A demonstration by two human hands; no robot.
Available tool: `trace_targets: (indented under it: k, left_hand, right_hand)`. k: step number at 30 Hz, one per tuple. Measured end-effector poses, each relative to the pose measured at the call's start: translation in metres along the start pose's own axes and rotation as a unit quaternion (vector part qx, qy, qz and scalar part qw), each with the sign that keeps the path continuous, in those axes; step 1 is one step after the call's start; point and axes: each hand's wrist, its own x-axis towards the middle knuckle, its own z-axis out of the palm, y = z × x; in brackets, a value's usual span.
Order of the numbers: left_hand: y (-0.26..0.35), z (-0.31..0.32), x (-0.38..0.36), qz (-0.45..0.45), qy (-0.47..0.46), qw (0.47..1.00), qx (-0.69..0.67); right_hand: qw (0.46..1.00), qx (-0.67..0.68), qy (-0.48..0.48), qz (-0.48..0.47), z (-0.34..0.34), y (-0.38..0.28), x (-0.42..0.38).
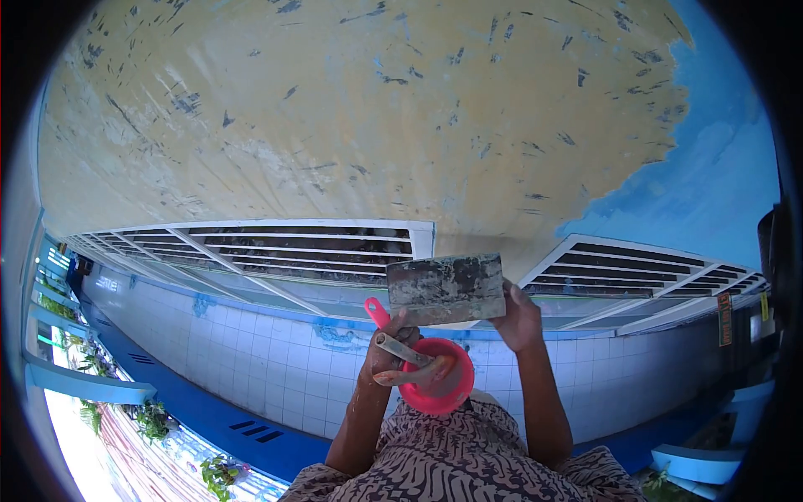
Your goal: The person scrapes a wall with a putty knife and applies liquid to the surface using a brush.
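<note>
At the centre we see a rectangular board, its face dark and mottled with stains, held up broad side toward us in front of the wall. The right hand grips its right edge, fingers partly hidden behind it; we judge that this edge hold leaves most of the face uncovered. The left hand is at the lower left corner, its thumb at the edge, perhaps steadying that side; whether it bears any weight, we cannot tell.

The left grip is closed at the handle of a pink dipper, so one hand seems to serve both things. The dipper hangs below the board, mouth toward us, close to the patterned shirt. Two stick-like handles lean out over its rim toward the left hand, probably resting there so they stay within reach. Something pale shows inside, but we cannot tell what it is.

Beyond, we see slatted windows, a yellowish wall scarred with dark marks, blue paint at right and white tiles below.
</note>
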Motion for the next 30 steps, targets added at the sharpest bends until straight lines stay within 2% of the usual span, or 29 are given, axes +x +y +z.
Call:
trace_targets:
  k: [1, 2, 4, 5, 6, 8, 9, 10, 12, 18, 19, 21, 22, 24, 25, 27, 30]
  left_hand:
    - [0.005, -0.001, -0.003, 0.005, -0.006, 1.0, 0.007]
    - [0.009, -0.002, -0.005, 0.009, -0.011, 1.0, 0.015]
    - [0.013, -0.011, -0.003, 0.016, -0.013, 1.0, 0.019]
    - [0.016, -0.013, -0.001, 0.004, -0.017, 0.999, 0.038]
    - [0.019, -0.013, 0.001, -0.008, -0.022, 0.998, 0.057]
    - [0.021, -0.014, 0.001, -0.026, -0.012, 0.997, 0.068]
    - [0.022, -0.015, 0.0, -0.041, -0.001, 0.996, 0.077]
    - [0.022, -0.016, 0.0, -0.041, 0.0, 0.996, 0.076]
    - [0.023, -0.017, 0.002, -0.044, 0.012, 0.995, 0.093]
    - [0.02, -0.018, 0.003, -0.059, 0.061, 0.988, 0.131]
    - [0.017, -0.03, 0.007, -0.059, 0.062, 0.988, 0.131]
    - [0.023, -0.034, 0.008, -0.042, -0.04, 0.997, 0.058]
    - [0.02, -0.034, 0.007, -0.041, -0.038, 0.997, 0.056]
    - [0.032, 0.031, -0.016, -0.022, 0.094, 0.993, 0.071]
    - [0.03, 0.025, -0.013, -0.023, 0.095, 0.993, 0.071]
    - [0.025, 0.011, -0.005, -0.011, 0.026, 0.999, 0.046]
    - [0.023, 0.004, 0.001, -0.007, 0.022, 0.998, 0.062]
  right_hand:
    - [0.991, -0.123, 0.031, -0.043, -0.004, -0.007, 0.004]
    - [0.991, -0.122, 0.031, -0.042, -0.003, -0.014, 0.01]
    - [0.925, -0.368, 0.063, -0.069, 0.011, -0.034, 0.019]
    - [0.897, -0.433, 0.074, -0.04, 0.033, -0.041, 0.024]
    - [0.897, -0.432, 0.078, -0.041, 0.041, -0.042, 0.032]
    - [0.78, -0.625, 0.015, -0.034, 0.053, -0.044, 0.046]
    - [0.753, -0.658, 0.0, -0.008, 0.068, -0.047, 0.052]
    - [0.753, -0.658, 0.0, -0.007, 0.072, -0.045, 0.061]
    - [0.725, -0.679, -0.071, 0.091, 0.077, -0.041, 0.079]
    - [0.742, -0.647, -0.123, 0.129, 0.069, -0.013, 0.116]
    - [0.742, -0.646, -0.123, 0.13, 0.067, -0.013, 0.115]
    - [0.747, -0.64, -0.121, 0.132, 0.064, -0.015, 0.112]
    - [0.747, -0.64, -0.123, 0.133, 0.063, -0.016, 0.11]
    - [0.746, -0.639, -0.115, 0.152, 0.064, -0.022, 0.102]
    - [0.746, -0.638, -0.114, 0.153, 0.058, -0.023, 0.098]
    - [0.721, -0.678, -0.116, 0.088, 0.048, -0.023, 0.089]
    - [0.745, -0.65, -0.058, 0.142, 0.048, -0.029, 0.075]
